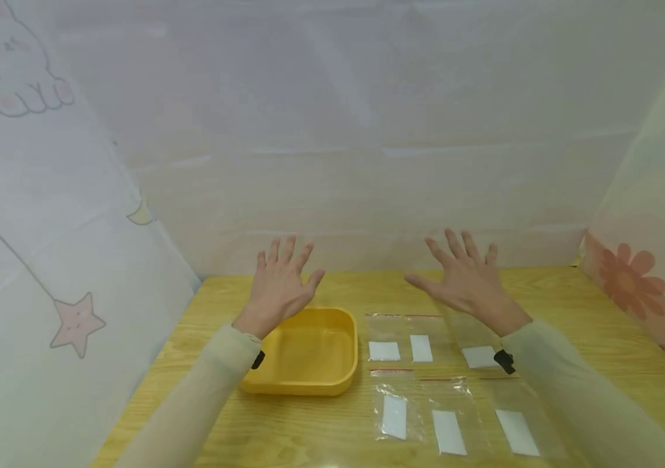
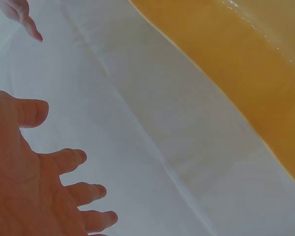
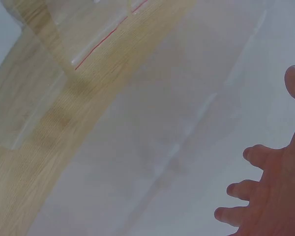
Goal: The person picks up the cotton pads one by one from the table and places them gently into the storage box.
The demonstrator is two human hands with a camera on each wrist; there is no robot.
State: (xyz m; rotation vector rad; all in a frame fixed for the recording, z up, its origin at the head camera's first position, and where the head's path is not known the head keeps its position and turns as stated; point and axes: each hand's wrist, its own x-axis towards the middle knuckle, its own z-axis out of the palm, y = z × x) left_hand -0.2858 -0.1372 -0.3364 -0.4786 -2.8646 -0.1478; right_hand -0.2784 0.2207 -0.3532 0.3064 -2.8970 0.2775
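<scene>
My left hand (image 1: 279, 285) is held up with fingers spread above the far side of a yellow tray (image 1: 332, 389), touching nothing. In the left wrist view the same hand (image 2: 29, 172) shows its straight fingers. To the right, my right hand (image 1: 465, 278) hovers with fingers spread over the back row of clear zip bags. Its fingers hold nothing in the right wrist view, where the hand (image 3: 275, 191) sits at the edge. Several bags lie in two rows, each with a white rectangular piece inside, such as this zip bag (image 1: 393, 416) in front and this zip bag (image 1: 383, 351) behind.
Everything lies on a wood-grain table (image 1: 285, 429). A pale sheet (image 1: 344, 162) hangs behind it, and printed sheets stand on both sides, with a star (image 1: 77, 324) on the left and a flower (image 1: 630, 279) on the right. The right forearm partly covers the rightmost bags.
</scene>
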